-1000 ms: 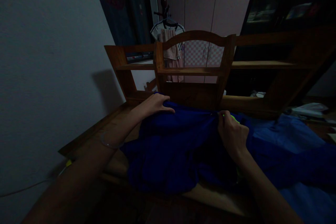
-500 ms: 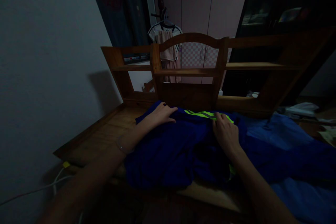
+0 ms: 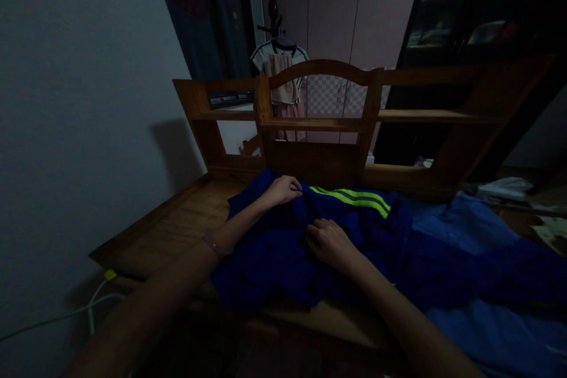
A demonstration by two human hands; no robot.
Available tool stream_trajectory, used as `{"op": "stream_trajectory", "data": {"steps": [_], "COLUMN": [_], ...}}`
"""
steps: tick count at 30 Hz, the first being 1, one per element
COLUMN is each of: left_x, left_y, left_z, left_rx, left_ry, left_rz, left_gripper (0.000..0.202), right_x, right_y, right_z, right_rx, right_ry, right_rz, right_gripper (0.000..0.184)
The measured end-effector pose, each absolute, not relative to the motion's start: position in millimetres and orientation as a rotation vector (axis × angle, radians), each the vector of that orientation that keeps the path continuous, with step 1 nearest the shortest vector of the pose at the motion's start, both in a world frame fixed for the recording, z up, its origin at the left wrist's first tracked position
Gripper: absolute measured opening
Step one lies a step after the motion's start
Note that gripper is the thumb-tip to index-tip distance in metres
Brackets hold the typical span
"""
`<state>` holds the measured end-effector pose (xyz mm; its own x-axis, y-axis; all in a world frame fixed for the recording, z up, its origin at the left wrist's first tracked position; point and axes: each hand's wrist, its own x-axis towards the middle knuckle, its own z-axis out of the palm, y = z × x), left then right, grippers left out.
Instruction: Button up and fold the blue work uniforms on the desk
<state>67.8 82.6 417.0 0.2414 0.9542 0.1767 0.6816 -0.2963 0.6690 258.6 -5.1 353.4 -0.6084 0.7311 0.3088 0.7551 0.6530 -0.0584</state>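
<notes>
A dark blue garment (image 3: 274, 254) with a yellow-green and grey reflective band (image 3: 354, 196) lies rumpled over a wooden desktop (image 3: 177, 224). At its far edge, left of the band, my left hand (image 3: 283, 190) has thumb and forefinger drawn together on the cloth. My right hand (image 3: 331, 242) rests lower, near the middle of the garment, fingers curled into the fabric. Its fingertips are partly hidden in the dim light. The garment's exact kind cannot be made out.
A wooden shelf unit (image 3: 316, 123) rises along the desk's back edge. Lighter blue cloth (image 3: 469, 224) lies to the right, partly under dark blue fabric. White cables (image 3: 91, 307) hang at the left front corner. Clothes (image 3: 283, 77) hang on a stand behind.
My right hand has left the reflective band and moved left and nearer, uncovering the band. My left hand's spread fingers have drawn together. The band now lies flatter and shows more fully.
</notes>
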Motion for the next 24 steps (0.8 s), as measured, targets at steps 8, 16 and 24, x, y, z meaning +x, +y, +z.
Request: {"op": "stream_trajectory", "data": {"steps": [8, 16, 24], "left_x": [104.0, 97.4, 97.1], "left_y": [71.4, 68.4, 52.7], "left_z": [363.1, 333.6, 337.9], "left_rx": [1.209, 1.148, 1.372], "left_ry": [0.967, 0.864, 0.913], "left_rz": [1.122, 1.117, 1.078], "left_gripper": [0.042, 0.040, 0.036], "right_x": [280.4, 277.4, 288.1], "right_y": [23.1, 12.8, 37.4], "right_z": [345.6, 369.1, 349.1], "right_rx": [-1.320, -1.033, -1.180], "right_ry": [-2.362, -1.858, -1.747], "right_rz": [-0.200, 0.011, 0.742], "right_gripper": [0.018, 0.026, 0.027]}}
